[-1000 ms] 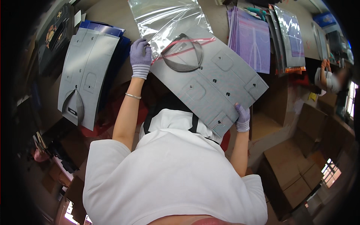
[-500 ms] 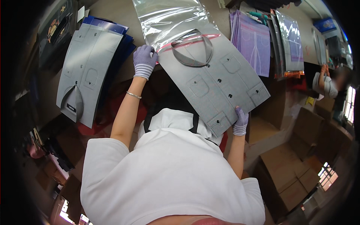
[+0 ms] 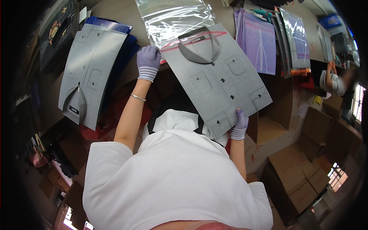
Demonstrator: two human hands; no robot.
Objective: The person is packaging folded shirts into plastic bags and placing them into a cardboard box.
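A grey card folder printed like a buttoned shirt (image 3: 226, 82), with a raised collar and pockets, lies tilted in front of me. Its collar end reaches past the red strip at the mouth of a clear plastic bag (image 3: 174, 19) on the table. My left hand (image 3: 148, 57), in a purple knit glove with striped cuff, is closed on the left corner of the bag's mouth. My right hand (image 3: 240, 124), gloved likewise, grips the folder's near edge with the thumb on top; the other fingers are hidden underneath.
Left of me stands a stack of similar grey shirt folders (image 3: 86, 57) over dark blue ones. Purple printed sheets (image 3: 255, 42) and bagged pieces (image 3: 294, 42) lie at the far right. Cardboard boxes (image 3: 295, 172) stand lower right; another person (image 3: 335, 80) sits beyond.
My right hand has moved up and left with the folder. The folder's collar end now sits farther past the red strip into the bag. My left hand has hardly moved.
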